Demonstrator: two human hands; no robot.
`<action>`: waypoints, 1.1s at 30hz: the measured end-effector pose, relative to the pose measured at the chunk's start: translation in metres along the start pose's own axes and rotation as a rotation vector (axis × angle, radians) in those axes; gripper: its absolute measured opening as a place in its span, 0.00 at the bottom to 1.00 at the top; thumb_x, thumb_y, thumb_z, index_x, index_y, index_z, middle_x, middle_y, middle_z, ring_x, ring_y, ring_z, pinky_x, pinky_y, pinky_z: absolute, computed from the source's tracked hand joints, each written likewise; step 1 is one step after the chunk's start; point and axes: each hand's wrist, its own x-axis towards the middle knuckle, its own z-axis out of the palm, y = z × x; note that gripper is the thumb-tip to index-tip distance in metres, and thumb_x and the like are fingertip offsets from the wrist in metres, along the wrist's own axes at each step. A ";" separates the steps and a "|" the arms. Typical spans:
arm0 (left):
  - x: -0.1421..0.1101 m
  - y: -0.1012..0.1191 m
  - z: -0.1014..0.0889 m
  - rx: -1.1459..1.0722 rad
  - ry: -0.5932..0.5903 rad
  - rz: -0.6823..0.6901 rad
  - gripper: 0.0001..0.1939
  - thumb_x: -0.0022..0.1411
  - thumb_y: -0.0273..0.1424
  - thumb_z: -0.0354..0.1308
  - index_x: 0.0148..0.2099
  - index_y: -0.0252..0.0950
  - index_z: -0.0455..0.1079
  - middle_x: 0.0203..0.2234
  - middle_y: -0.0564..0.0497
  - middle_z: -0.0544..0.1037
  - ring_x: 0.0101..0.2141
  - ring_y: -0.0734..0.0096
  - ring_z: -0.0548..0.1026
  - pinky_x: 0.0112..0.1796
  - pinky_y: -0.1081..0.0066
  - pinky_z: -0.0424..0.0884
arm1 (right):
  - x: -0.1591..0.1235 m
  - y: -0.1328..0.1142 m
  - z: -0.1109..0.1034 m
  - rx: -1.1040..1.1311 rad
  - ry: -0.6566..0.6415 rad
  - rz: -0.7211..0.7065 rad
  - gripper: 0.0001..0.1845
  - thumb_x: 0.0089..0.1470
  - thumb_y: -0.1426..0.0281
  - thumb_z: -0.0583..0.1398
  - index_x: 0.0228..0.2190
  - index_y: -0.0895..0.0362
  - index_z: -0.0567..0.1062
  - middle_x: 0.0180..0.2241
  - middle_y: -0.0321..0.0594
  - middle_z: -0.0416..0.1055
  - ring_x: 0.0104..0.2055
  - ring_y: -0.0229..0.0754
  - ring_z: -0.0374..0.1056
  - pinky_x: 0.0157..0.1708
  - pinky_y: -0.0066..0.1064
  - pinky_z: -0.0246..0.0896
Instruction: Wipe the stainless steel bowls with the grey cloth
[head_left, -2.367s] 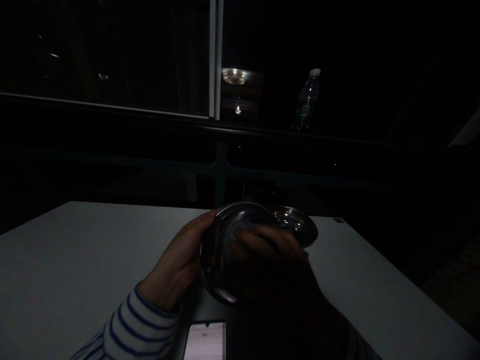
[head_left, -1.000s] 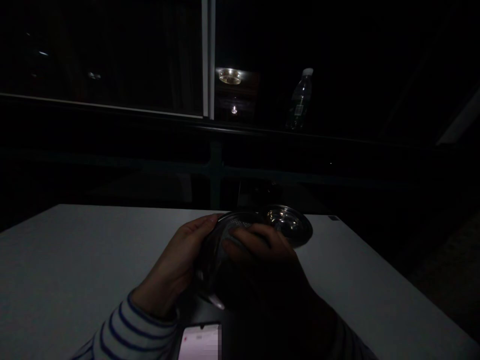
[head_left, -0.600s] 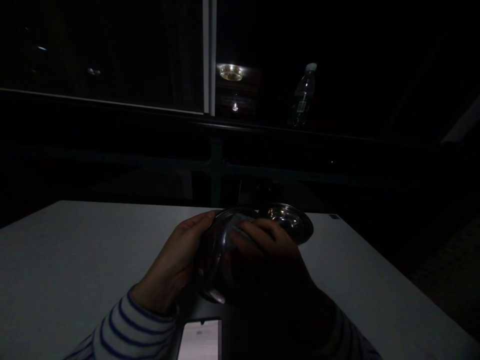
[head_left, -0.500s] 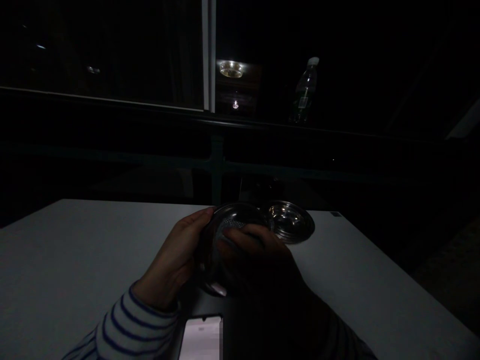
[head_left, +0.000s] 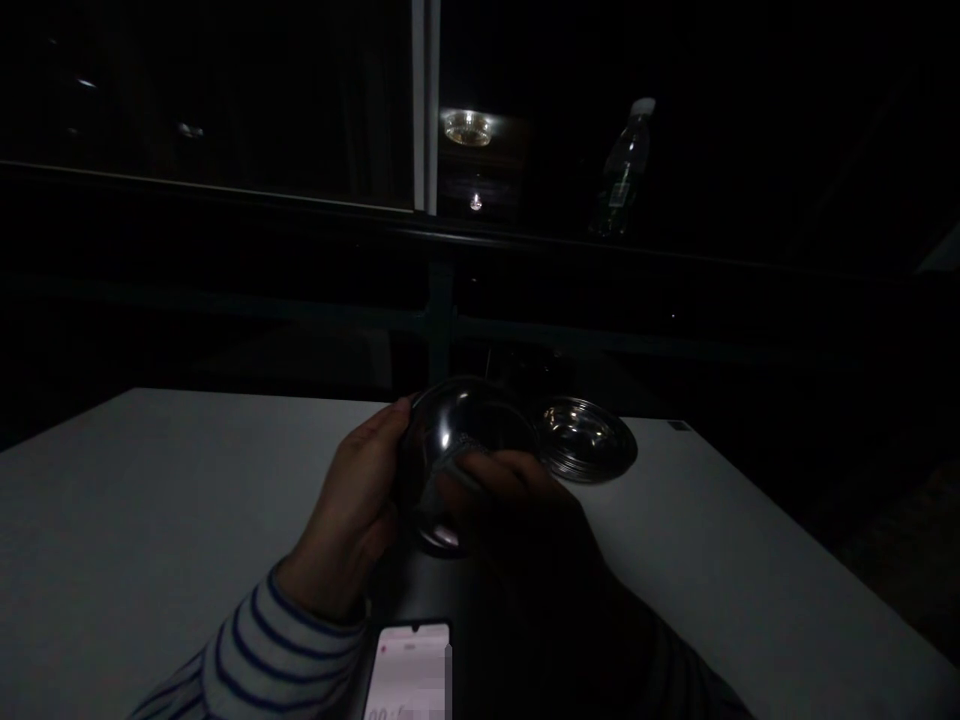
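Note:
A shiny metal bowl (head_left: 439, 420) is tilted up over the table, its rounded surface facing me. My left hand (head_left: 356, 490) grips its left rim, thumb along the edge. My right hand (head_left: 525, 510), mostly in shadow, presses a greyish cloth (head_left: 448, 468) with a fine mesh look against the bowl's surface. The dark hides most of that cloth and the bowl's lower right. Just behind, to the right, a stack of metal bowls (head_left: 589, 440) rests on the table.
A lit phone (head_left: 409, 665) lies on the white table (head_left: 225, 480) near my left wrist. Beyond the far edge, a plastic bottle (head_left: 626, 170) with a white cap stands by a dark window with a pale frame (head_left: 425, 110).
The right hand and cloth have slid lower on the bowl, uncovering more shiny metal above. The bowl sits slightly higher in view, still in the left hand. The view has shifted a little.

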 end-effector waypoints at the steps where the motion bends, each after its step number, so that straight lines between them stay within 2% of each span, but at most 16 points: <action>1: -0.002 -0.001 0.002 -0.005 -0.017 -0.021 0.09 0.56 0.25 0.53 0.38 0.31 0.71 0.23 0.51 0.78 0.22 0.73 0.73 0.24 0.76 0.68 | 0.001 0.002 -0.002 0.000 -0.024 0.019 0.17 0.54 0.72 0.53 0.47 0.56 0.67 0.45 0.41 0.67 0.41 0.42 0.62 0.33 0.32 0.63; 4: -0.005 -0.002 0.004 -0.028 -0.031 -0.051 0.08 0.56 0.26 0.53 0.37 0.32 0.72 0.24 0.51 0.78 0.23 0.72 0.74 0.24 0.75 0.68 | 0.001 0.006 -0.006 0.015 -0.043 0.056 0.18 0.54 0.72 0.54 0.48 0.55 0.66 0.46 0.42 0.67 0.40 0.43 0.61 0.32 0.32 0.63; 7: -0.003 0.005 0.001 -0.085 0.047 -0.015 0.08 0.57 0.25 0.52 0.37 0.33 0.72 0.24 0.53 0.78 0.23 0.73 0.73 0.25 0.75 0.68 | -0.002 0.003 -0.005 0.048 -0.012 0.008 0.18 0.55 0.73 0.52 0.48 0.57 0.66 0.46 0.43 0.66 0.43 0.43 0.61 0.36 0.32 0.64; 10: -0.001 0.010 -0.003 -0.132 0.083 0.011 0.08 0.58 0.25 0.51 0.37 0.33 0.71 0.20 0.54 0.76 0.20 0.75 0.72 0.23 0.76 0.67 | -0.003 -0.003 -0.001 0.030 0.031 -0.027 0.17 0.55 0.75 0.52 0.47 0.57 0.67 0.44 0.41 0.68 0.43 0.42 0.61 0.35 0.31 0.64; 16: -0.004 0.000 0.003 -0.104 0.028 0.035 0.08 0.57 0.26 0.52 0.38 0.33 0.71 0.24 0.52 0.77 0.22 0.74 0.73 0.25 0.75 0.68 | 0.000 -0.002 -0.005 -0.011 0.041 0.008 0.15 0.56 0.74 0.51 0.46 0.58 0.67 0.44 0.39 0.69 0.41 0.43 0.62 0.33 0.33 0.64; 22: -0.002 0.014 -0.002 -0.209 0.115 0.023 0.09 0.60 0.26 0.49 0.33 0.34 0.70 0.22 0.53 0.76 0.22 0.74 0.73 0.24 0.76 0.69 | -0.003 -0.005 0.001 -0.042 0.122 -0.064 0.16 0.55 0.77 0.52 0.45 0.59 0.69 0.43 0.37 0.70 0.44 0.43 0.62 0.39 0.35 0.63; 26: -0.004 0.009 0.000 -0.222 0.092 0.034 0.07 0.59 0.26 0.51 0.34 0.33 0.70 0.23 0.52 0.77 0.23 0.74 0.74 0.25 0.76 0.69 | -0.001 -0.009 0.006 -0.085 0.147 -0.056 0.15 0.56 0.75 0.51 0.44 0.57 0.70 0.43 0.36 0.71 0.44 0.42 0.62 0.39 0.35 0.61; 30: -0.004 0.010 0.001 -0.228 0.080 -0.038 0.10 0.60 0.27 0.48 0.34 0.32 0.71 0.22 0.51 0.76 0.21 0.73 0.73 0.23 0.75 0.69 | 0.004 -0.010 0.004 -0.086 0.149 -0.043 0.14 0.57 0.74 0.52 0.44 0.56 0.70 0.43 0.34 0.70 0.44 0.42 0.61 0.39 0.35 0.60; 33: -0.002 0.019 -0.003 -0.270 0.133 -0.047 0.11 0.61 0.27 0.48 0.31 0.33 0.70 0.19 0.52 0.75 0.19 0.75 0.71 0.22 0.76 0.68 | 0.005 -0.008 0.002 -0.071 0.149 -0.066 0.13 0.56 0.75 0.54 0.44 0.57 0.70 0.43 0.35 0.70 0.45 0.42 0.61 0.40 0.35 0.60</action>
